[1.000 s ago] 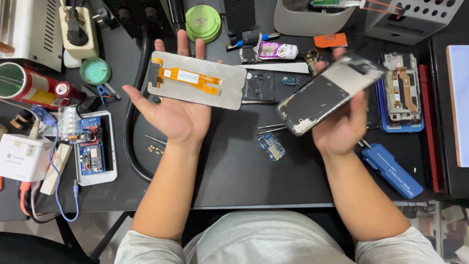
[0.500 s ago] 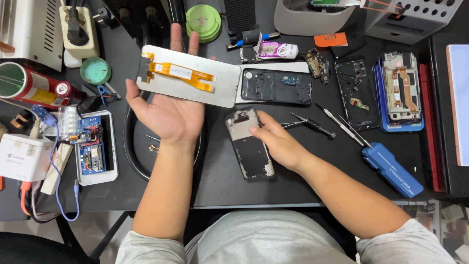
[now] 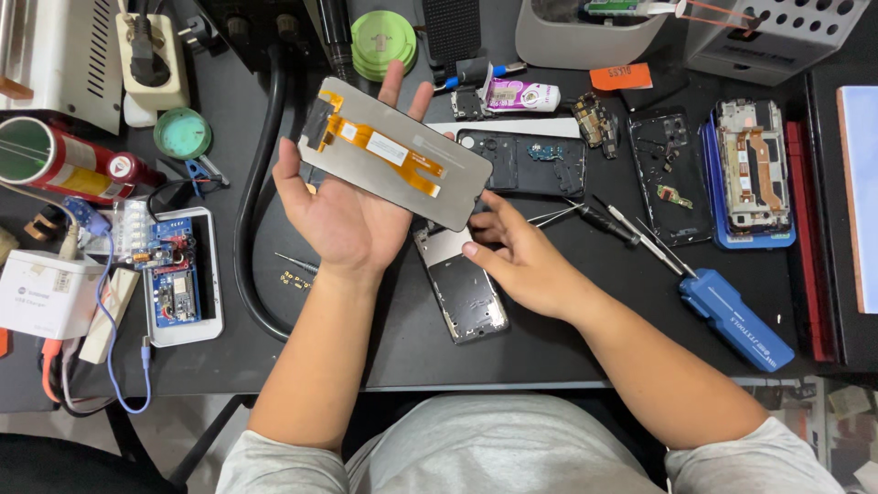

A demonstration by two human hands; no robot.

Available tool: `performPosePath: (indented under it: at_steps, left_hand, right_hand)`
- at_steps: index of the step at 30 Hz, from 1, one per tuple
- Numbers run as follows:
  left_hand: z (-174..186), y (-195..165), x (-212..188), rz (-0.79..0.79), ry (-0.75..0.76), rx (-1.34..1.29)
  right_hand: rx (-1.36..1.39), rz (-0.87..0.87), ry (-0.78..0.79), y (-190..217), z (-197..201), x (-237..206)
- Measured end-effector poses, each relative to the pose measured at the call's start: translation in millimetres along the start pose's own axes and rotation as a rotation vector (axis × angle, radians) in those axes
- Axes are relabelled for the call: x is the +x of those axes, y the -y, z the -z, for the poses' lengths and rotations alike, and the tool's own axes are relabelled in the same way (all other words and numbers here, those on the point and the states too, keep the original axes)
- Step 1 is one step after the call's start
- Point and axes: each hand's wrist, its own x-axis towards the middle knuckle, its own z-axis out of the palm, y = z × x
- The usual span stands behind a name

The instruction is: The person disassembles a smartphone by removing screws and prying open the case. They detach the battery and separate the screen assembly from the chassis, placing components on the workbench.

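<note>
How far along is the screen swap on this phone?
Done: the phone frame lies stripped on the desk, parts spread around. In hand: the left hand holds the replacement screen back side up, orange ribbon showing; the right hand rests on the frame. Left: screen not yet seated.

The scene is evenly and brightly lit, seemingly from overhead, with soft light and no harsh contrast. Shadows are short and faint: a soft one lies under the left hand (image 3: pixel 352 215) and the grey screen panel (image 3: pixel 395 154) it carries, and another beneath the right hand (image 3: pixel 521 261) on the black table (image 3: pixel 384 338). The panel's matte back shows a mild sheen but no blown glare. The white box (image 3: pixel 46 295) at the left edge is close to overexposed. Focus is sharp across the centre; the frame corners bow slightly from a wide lens. The lower edge, under the table, falls dim and is perhaps a little soft.
</note>
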Motion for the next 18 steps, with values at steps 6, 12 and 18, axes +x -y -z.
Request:
performPosePath:
  at_steps: [6,12,18]
  left_hand:
    - [3.3,0.2,1.8,0.056,0.099,0.199]
    - [6.0,1.1,2.8,0.09,0.13,0.257]
    - [3.9,0.8,1.4,0.132,0.172,0.276]
  right_hand:
    - [-0.229,0.07,-0.026,19.4,3.4,-7.7]
    - [-0.232,0.005,-0.023,24.9,14.2,-7.9]
    - [-0.117,0.001,-0.129,19.4,30.5,-3.9]
